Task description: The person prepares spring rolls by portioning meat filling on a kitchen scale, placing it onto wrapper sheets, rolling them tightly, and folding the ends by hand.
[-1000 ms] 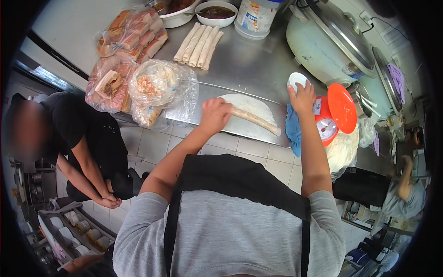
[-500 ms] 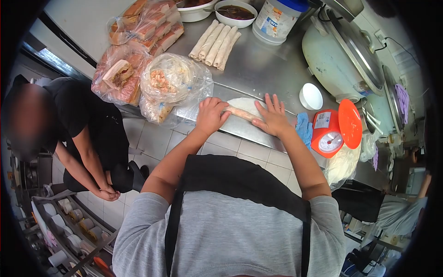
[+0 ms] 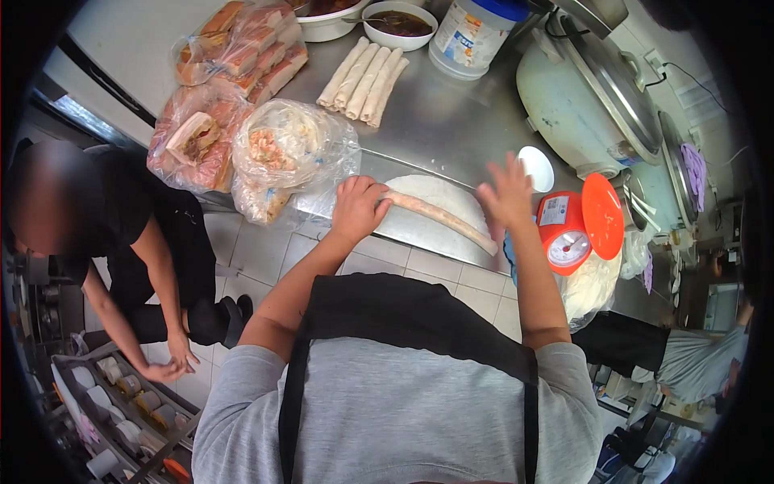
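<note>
A long, thin pinkish roll of filling (image 3: pixel 439 216) lies slantwise across a thin white wrapper sheet (image 3: pixel 427 185) on the metal table. At its left end, my left hand (image 3: pixel 359 208) has its fingers bent and its thumb on the near side, gripping that end. My right hand (image 3: pixel 508 195) is off the roll, above the right side of the sheet, with its fingers spread and blurred by motion. Behind the sheet lie several wrapped white rolls (image 3: pixel 361 82), side by side.
Bagged meat slabs (image 3: pixel 201 129) and a bag of pinkish filling (image 3: pixel 278 145) stand left. A bowl of dark sauce (image 3: pixel 399 24), a blue-lidded tub (image 3: pixel 472 40) and a large cooker (image 3: pixel 580 105) are behind. A white bowl (image 3: pixel 536 169) and red scale (image 3: pixel 562 234) are right. A person (image 3: pixel 153 218) sits left.
My right hand has lifted off the roll and moved right with fingers spread. The filling roll now shows longer, reaching the sheet's right edge. My left hand stays at the left end.
</note>
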### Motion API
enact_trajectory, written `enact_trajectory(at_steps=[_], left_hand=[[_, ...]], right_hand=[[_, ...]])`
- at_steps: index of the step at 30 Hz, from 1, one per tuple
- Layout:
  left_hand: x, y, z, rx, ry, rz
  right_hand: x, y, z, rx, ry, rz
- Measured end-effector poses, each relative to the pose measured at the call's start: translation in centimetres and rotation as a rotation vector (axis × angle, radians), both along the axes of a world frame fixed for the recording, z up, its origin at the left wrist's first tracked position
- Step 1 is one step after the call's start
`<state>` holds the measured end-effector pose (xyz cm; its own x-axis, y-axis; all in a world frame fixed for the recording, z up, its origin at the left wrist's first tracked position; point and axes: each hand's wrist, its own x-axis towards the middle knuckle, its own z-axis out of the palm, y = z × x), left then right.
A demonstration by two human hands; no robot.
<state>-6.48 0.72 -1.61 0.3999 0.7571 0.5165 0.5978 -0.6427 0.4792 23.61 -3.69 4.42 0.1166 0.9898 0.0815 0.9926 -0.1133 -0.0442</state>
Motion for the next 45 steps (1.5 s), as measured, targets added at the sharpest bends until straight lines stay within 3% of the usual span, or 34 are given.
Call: enact_trajectory(at_steps=[2,5,8,9,11,13,16,19,22,28,34,40,42,45], left_hand=[[0.1,-0.1,0.0,-0.001,0.007,0.002],[0.1,0.0,-0.1,0.002,0.015,0.002],[0.1,-0.1,0.3,-0.02,0.02,0.01],[0.1,-0.2,0.4,-0.033,0.022,0.014],[0.1,-0.1,0.2,-0.01,0.016,0.026],[0.2,-0.1,0.3,-0.012,0.02,0.025],[0.1,-0.3,0.6,-0.044,0.035,0.022],[0.1,-0.2,0.2,-0.035,0.027,0.024],[0.0,-0.1,0.2,-0.017,0.014,0.022],[0.1,-0.1,0.3,-0.005,0.03,0.024],[0.2,0.1,-0.1,0.017,0.036,0.026],[0.3,-0.4,0.4,-0.009,0.074,0.032],[1.1,-1.1,1.3,0.025,0.104,0.092],[3.6,-2.7,2.2,0.087,0.094,-0.078]], right_hand=[[3.5,0.7,-1.4,0.209,-0.039,-0.243],[4.7,0.7,-0.6,-0.11,-0.132,-0.52],[5.2,0.4,-1.3,0.369,0.017,-0.322],[4.2,0.5,-0.8,0.517,0.175,-0.156],[0.9,1.1,-0.6,0.379,0.492,0.107],[-3.7,1.8,-1.6,0.177,0.53,0.354],[-9.3,2.5,-1.6,-0.15,0.357,0.492],[-10.0,3.3,-2.7,-0.213,0.173,0.588],[-8.1,3.4,-1.7,-0.254,0.06,0.517],[-10.8,4.5,-2.3,-0.337,0.172,0.617],[-6.5,1.0,-0.5,-0.245,0.148,0.517],[-0.8,-4.5,-0.5,-0.279,0.004,0.15],[-0.9,-5.7,-1.1,-0.133,0.035,0.147],[-3.2,-7.1,-0.7,0.054,0.213,0.157]])
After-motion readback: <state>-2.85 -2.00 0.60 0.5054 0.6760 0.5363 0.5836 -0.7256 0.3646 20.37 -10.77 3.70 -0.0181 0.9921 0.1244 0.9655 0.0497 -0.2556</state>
